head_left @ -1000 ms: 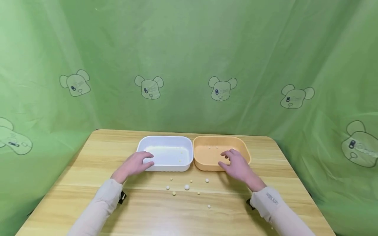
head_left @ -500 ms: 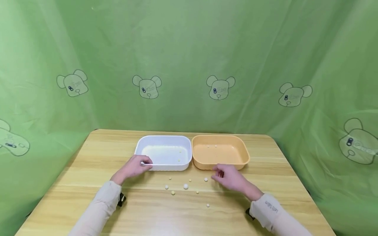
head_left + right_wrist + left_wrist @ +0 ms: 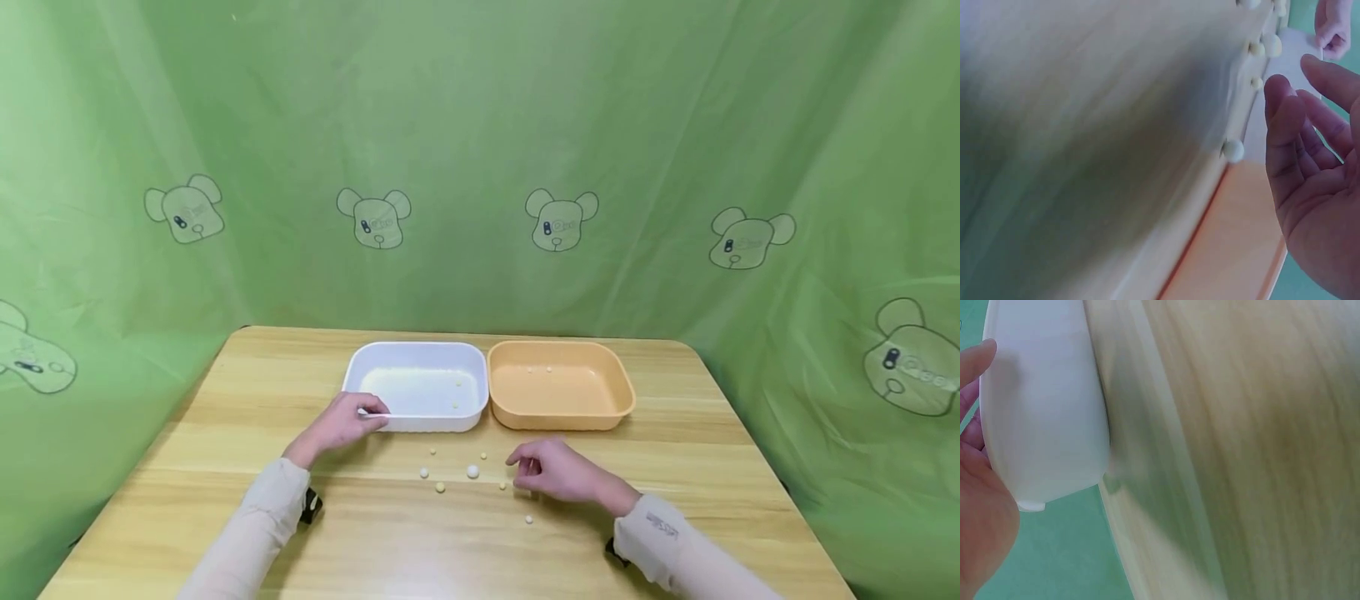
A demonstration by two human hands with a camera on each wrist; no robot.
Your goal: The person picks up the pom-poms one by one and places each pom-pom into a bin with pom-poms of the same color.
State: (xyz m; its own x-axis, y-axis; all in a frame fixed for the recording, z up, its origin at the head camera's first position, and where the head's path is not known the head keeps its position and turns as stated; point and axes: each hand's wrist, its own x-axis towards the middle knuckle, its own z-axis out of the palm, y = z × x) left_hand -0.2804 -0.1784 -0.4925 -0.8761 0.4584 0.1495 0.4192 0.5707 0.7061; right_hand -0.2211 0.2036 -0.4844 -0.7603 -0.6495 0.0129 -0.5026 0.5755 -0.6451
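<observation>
One white rectangular plastic basin (image 3: 435, 423), gripped front-left by the left hand (image 3: 339, 422), seemingly for steadiness; right hand (image 3: 561, 472), loose-fingered, visibly holding nothing, sits front-right of it.

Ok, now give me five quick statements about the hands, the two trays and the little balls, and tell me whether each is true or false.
1. The left hand holds the rim of the white tray. True.
2. The right hand is on the near side of the orange tray, outside it. True.
3. The white tray stands to the right of the orange tray in the head view. False: it stands to the left.
4. Two small yellow balls lie in the white tray. True.
5. Every ball is inside a tray. False: several, such as a white ball, lie on the table.
</observation>
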